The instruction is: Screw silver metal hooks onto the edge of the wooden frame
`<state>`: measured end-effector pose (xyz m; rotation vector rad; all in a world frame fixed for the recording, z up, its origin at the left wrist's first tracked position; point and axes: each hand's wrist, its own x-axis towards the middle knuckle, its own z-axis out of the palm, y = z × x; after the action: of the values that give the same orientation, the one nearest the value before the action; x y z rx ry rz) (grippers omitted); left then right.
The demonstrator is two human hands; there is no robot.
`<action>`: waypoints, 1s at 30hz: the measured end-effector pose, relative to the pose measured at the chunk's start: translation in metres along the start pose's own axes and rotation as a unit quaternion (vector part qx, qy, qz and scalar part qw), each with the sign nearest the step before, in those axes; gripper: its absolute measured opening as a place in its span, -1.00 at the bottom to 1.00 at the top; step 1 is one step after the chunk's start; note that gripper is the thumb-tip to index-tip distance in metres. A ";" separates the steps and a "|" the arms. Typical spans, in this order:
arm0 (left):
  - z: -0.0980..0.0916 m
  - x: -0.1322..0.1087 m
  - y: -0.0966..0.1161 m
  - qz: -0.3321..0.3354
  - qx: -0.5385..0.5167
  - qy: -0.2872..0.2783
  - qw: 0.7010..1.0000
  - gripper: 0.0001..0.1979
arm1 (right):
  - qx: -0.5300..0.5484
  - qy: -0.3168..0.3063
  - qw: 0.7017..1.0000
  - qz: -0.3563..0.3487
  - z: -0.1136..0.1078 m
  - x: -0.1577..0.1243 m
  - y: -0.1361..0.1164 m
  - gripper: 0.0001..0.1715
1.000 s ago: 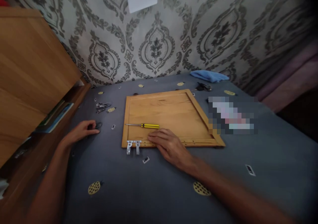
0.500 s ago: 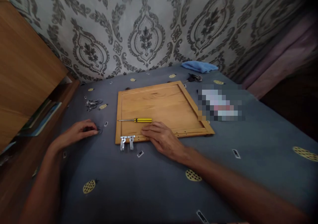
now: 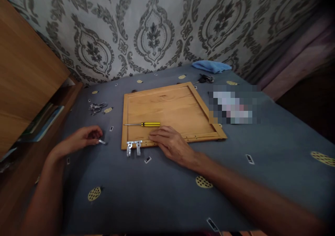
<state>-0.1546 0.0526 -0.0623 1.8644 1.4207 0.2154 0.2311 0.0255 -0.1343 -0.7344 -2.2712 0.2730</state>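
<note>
A framed wooden board [image 3: 167, 107] lies flat on a grey cloth-covered surface [image 3: 157, 187]. My right hand [image 3: 171, 143] rests palm down on the board's near rail, fingers stretched out. A yellow-handled screwdriver [image 3: 143, 124] lies on the board just beyond my fingers. A double metal hook [image 3: 133, 147] hangs off the board's near left edge. My left hand [image 3: 83, 138] is left of the board, its fingers pinched on a small metal piece [image 3: 102, 142] that sticks out to the right.
Several loose metal hooks [image 3: 97, 108] lie at the far left. A blue cloth [image 3: 211, 66] and keys [image 3: 205, 78] lie at the back right, near a blurred-out object [image 3: 231, 104]. A wooden cabinet [image 3: 26, 75] with books stands at the left. Patterned wallpaper is behind.
My left hand has lifted a small metal piece off the cloth, and it now shows at my fingertips. My right hand has stayed on the board's rail. The camera has tilted slightly.
</note>
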 end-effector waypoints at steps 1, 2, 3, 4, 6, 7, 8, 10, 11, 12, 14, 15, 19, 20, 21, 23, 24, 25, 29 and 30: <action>0.001 -0.001 0.001 -0.002 -0.008 -0.006 1.000 -0.75 | 0.000 0.000 1.000 0.000 0.000 0.000 0.000 -0.69; 0.001 -0.001 0.003 -0.004 -0.017 -0.010 1.000 -0.75 | 0.000 0.001 1.000 -0.001 0.000 0.000 0.000 -0.69; 0.002 -0.002 0.005 -0.005 -0.025 -0.013 1.000 -0.76 | 0.000 0.001 1.000 -0.002 0.000 0.000 0.000 -0.69; 0.002 -0.002 0.006 -0.005 -0.034 -0.014 0.999 -0.76 | 0.000 0.002 1.000 -0.002 -0.001 0.000 -0.001 -0.70; 0.003 -0.002 0.009 -0.002 -0.049 -0.010 0.999 -0.76 | 0.000 0.001 1.000 -0.002 -0.001 0.000 -0.001 -0.70; 0.003 -0.001 0.010 0.000 -0.057 -0.006 0.998 -0.76 | 0.000 0.000 1.000 -0.001 -0.001 0.000 -0.002 -0.70; 0.004 0.000 0.011 0.002 -0.064 -0.001 0.998 -0.76 | -0.001 -0.001 1.000 -0.001 -0.002 0.000 -0.002 -0.70; 0.006 0.002 0.012 0.008 -0.078 0.013 0.997 -0.74 | -0.002 -0.002 1.000 0.001 -0.002 0.000 -0.002 -0.70; 0.007 0.003 0.013 0.012 -0.086 0.022 0.996 -0.72 | -0.002 -0.002 1.000 0.001 -0.002 0.000 -0.002 -0.70; 0.009 0.004 0.015 0.015 -0.093 0.033 0.995 -0.70 | -0.003 -0.002 1.000 0.001 -0.002 0.000 -0.002 -0.70; 0.013 0.007 0.018 0.022 -0.104 0.056 0.993 -0.66 | -0.004 -0.001 1.000 0.002 -0.002 0.000 -0.002 -0.70; 0.016 0.008 0.021 0.026 -0.108 0.069 0.991 -0.65 | -0.005 -0.001 1.000 0.003 -0.001 0.000 -0.002 -0.69; 0.028 0.013 0.032 0.041 -0.123 0.111 0.985 -0.64 | -0.006 -0.001 1.000 0.001 0.000 0.000 -0.002 -0.69; 0.031 0.014 0.035 0.044 -0.127 0.116 0.984 -0.63 | -0.006 -0.001 1.000 0.000 0.000 0.000 -0.001 -0.69; 0.035 0.015 0.037 0.047 -0.131 0.118 0.983 -0.63 | -0.006 -0.001 1.000 -0.001 0.000 0.000 -0.001 -0.69; 0.043 0.017 0.041 0.050 -0.137 0.113 0.983 -0.62 | -0.006 0.002 1.000 -0.004 0.000 0.001 -0.001 -0.70; 0.046 0.019 0.042 0.052 -0.139 0.108 0.983 -0.62 | -0.006 0.004 1.000 -0.006 0.000 0.001 -0.001 -0.71; 0.049 0.020 0.043 0.054 -0.141 0.103 0.983 -0.63 | -0.006 0.005 1.000 -0.007 0.000 0.001 -0.001 -0.71; 0.055 0.022 0.045 0.062 -0.151 0.098 0.982 -0.67 | -0.004 0.009 1.000 -0.013 -0.001 0.000 -0.002 -0.71; 0.055 0.022 0.046 0.065 -0.155 0.100 0.981 -0.68 | -0.003 0.009 1.000 -0.015 -0.001 0.000 -0.002 -0.71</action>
<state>-0.0819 0.0421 -0.0763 1.7121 1.3094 0.6667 0.2311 0.0234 -0.1326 -0.7026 -2.2653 0.2453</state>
